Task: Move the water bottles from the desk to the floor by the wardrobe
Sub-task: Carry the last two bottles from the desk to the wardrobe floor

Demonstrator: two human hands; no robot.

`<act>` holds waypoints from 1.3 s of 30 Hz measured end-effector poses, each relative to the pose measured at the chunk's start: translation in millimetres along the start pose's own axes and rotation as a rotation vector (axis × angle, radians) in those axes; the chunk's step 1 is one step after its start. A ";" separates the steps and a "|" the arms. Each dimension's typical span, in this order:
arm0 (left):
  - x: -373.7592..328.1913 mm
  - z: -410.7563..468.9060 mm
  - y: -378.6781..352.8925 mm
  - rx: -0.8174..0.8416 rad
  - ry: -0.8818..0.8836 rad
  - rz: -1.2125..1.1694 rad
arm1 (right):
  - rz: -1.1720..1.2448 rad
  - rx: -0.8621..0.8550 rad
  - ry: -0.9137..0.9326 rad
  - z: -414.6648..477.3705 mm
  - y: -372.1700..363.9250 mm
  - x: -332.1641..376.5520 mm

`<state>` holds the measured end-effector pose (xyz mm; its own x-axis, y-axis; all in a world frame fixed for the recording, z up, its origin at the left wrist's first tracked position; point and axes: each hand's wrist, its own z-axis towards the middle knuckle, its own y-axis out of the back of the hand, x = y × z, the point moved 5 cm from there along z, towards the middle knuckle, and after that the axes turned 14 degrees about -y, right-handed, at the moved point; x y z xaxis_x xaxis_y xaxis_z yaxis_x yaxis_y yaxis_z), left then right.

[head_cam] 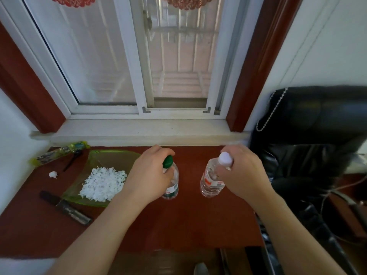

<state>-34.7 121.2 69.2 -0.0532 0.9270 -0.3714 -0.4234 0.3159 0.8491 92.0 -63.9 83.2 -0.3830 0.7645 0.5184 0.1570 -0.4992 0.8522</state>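
Two clear water bottles stand upright on the red-brown desk (188, 225) below the window. The left bottle (173, 187) has a green cap and a green label. My left hand (151, 173) is wrapped around its neck just under the cap. The right bottle (209, 181) has a white cap and a red-and-white label. My right hand (240, 175) grips it at the neck and shoulder. Both bottle bases look to rest on the desk. The wardrobe and the floor beside it are out of view.
On the desk's left lie a green plastic sheet (111, 157) with a heap of white shreds (103, 183), a dark knife (65, 207), a green wrapper (57, 153) and a small white scrap. A black leather chair (309, 135) stands at the right. The window sill (139, 132) runs behind.
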 end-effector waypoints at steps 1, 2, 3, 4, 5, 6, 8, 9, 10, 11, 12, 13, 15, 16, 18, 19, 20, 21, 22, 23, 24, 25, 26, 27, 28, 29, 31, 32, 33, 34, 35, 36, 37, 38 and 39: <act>-6.8 -6.5 3.3 0.001 -0.020 -0.012 | 0.002 -0.024 -0.009 -13.3 6.7 -2.0; -13.9 -12.7 5.8 0.002 -0.040 -0.026 | 0.007 -0.048 -0.019 -26.6 13.7 -4.1; -21.3 -18.9 8.1 0.004 -0.059 -0.041 | 0.014 -0.070 -0.032 -40.4 20.8 -6.8; -28.8 -24.7 9.7 0.009 -0.077 -0.055 | 0.024 -0.088 -0.049 -53.8 28.1 -9.5; -36.7 -30.4 11.0 0.015 -0.095 -0.070 | 0.032 -0.100 -0.073 -67.0 34.9 -13.1; -45.0 -35.8 12.1 0.023 -0.116 -0.086 | 0.035 -0.106 -0.105 -79.8 41.1 -17.3; -62.9 -46.0 12.7 0.042 -0.157 -0.121 | 0.038 -0.124 -0.178 -105.4 53.0 -27.8; -72.4 -50.4 12.3 0.053 -0.172 -0.139 | 0.043 -0.140 -0.209 -118.1 59.3 -33.5; -82.1 -54.4 11.0 0.065 -0.185 -0.154 | 0.052 -0.153 -0.239 -130.8 65.3 -39.7; -92.2 -58.5 9.1 0.078 -0.195 -0.165 | 0.058 -0.165 -0.266 -143.5 70.7 -46.4; -102.4 -62.5 6.2 0.091 -0.205 -0.177 | 0.059 -0.177 -0.291 -156.3 75.5 -53.7; -112.4 -66.4 2.8 0.104 -0.217 -0.189 | 0.056 -0.190 -0.315 -168.7 80.0 -61.5; -133.9 -73.7 -6.8 0.139 -0.241 -0.220 | 0.055 -0.224 -0.366 -193.4 89.8 -78.5; -145.6 -77.2 -12.0 0.158 -0.253 -0.239 | 0.059 -0.239 -0.391 -205.9 95.3 -86.8; -171.3 -83.9 -23.2 0.194 -0.275 -0.274 | 0.073 -0.268 -0.441 -232.8 108.3 -104.4; -185.7 -87.5 -28.4 0.211 -0.289 -0.285 | 0.078 -0.282 -0.463 -246.7 116.0 -112.9; -200.8 -91.5 -33.4 0.225 -0.310 -0.290 | 0.083 -0.298 -0.485 -261.5 123.9 -122.0; -216.4 -95.9 -37.9 0.235 -0.338 -0.292 | 0.086 -0.316 -0.506 -276.4 132.1 -131.5; -232.6 -100.8 -42.5 0.245 -0.368 -0.293 | 0.089 -0.333 -0.528 -291.8 140.2 -141.8; -249.8 -106.3 -46.9 0.257 -0.397 -0.297 | 0.091 -0.350 -0.552 -307.9 148.6 -152.5; -267.2 -112.4 -50.7 0.268 -0.425 -0.304 | 0.089 -0.366 -0.574 -324.4 156.7 -163.0; -284.8 -118.9 -53.9 0.275 -0.454 -0.314 | 0.085 -0.381 -0.592 -340.8 164.7 -173.1; -303.1 -125.5 -56.7 0.280 -0.487 -0.324 | 0.081 -0.397 -0.608 -357.6 173.2 -182.5; -321.4 -132.1 -59.9 0.286 -0.521 -0.333 | 0.077 -0.411 -0.626 -374.5 181.3 -191.9; -339.6 -138.9 -63.4 0.294 -0.554 -0.341 | 0.073 -0.423 -0.645 -391.6 189.2 -201.2; -358.0 -145.7 -67.1 0.303 -0.585 -0.353 | 0.066 -0.438 -0.664 -408.9 197.0 -210.3; -394.7 -158.9 -76.0 0.327 -0.641 -0.386 | 0.051 -0.481 -0.698 -443.4 212.1 -229.5; -413.6 -165.3 -80.7 0.343 -0.667 -0.406 | 0.045 -0.502 -0.717 -459.9 219.2 -239.2; -432.5 -171.5 -85.2 0.360 -0.693 -0.425 | 0.039 -0.524 -0.741 -475.9 225.9 -248.9; -451.9 -177.8 -89.5 0.379 -0.720 -0.448 | 0.031 -0.547 -0.766 -491.8 232.5 -259.2; -470.9 -183.9 -93.7 0.400 -0.748 -0.472 | 0.025 -0.572 -0.793 -506.9 238.9 -268.7; -489.6 -190.0 -97.8 0.423 -0.777 -0.495 | 0.024 -0.598 -0.816 -521.6 245.2 -277.9; -508.0 -195.8 -101.9 0.445 -0.809 -0.515 | 0.019 -0.626 -0.834 -535.6 251.7 -286.3; -525.6 -201.1 -106.2 0.465 -0.842 -0.532 | 0.007 -0.652 -0.854 -549.1 257.8 -294.3; -542.6 -205.6 -110.9 0.484 -0.872 -0.547 | -0.006 -0.674 -0.880 -561.9 263.5 -301.9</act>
<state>-144.8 -458.5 99.3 0.7590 0.4056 -0.5093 0.2072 0.5911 0.7795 -262.5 -655.4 111.3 0.4400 0.6571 0.6121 -0.4729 -0.4098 0.7800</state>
